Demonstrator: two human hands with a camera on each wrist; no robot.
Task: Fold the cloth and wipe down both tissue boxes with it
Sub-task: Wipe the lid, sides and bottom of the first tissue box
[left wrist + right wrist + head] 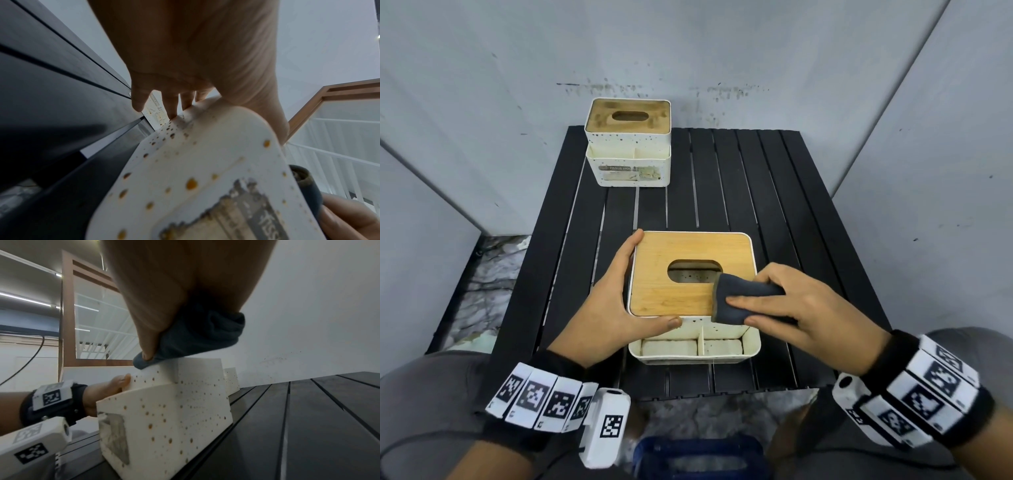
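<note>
Head view: slatted table point(774, 192). Near tissue box point(751, 337) at front edge; far tissue box point(628, 137) at far-left corner. Left hand point(613, 301) braces near box's front-left corner, fingers straight. Right hand point(815, 308) pinches folded cloth point(739, 294) on lid point(674, 246). Suggest: keep brace firm, press cloth flat, skirt the slot.

Folded dark cloth point(743, 298) on near tissue box point(674, 291); far box point(628, 154) behind.
</note>
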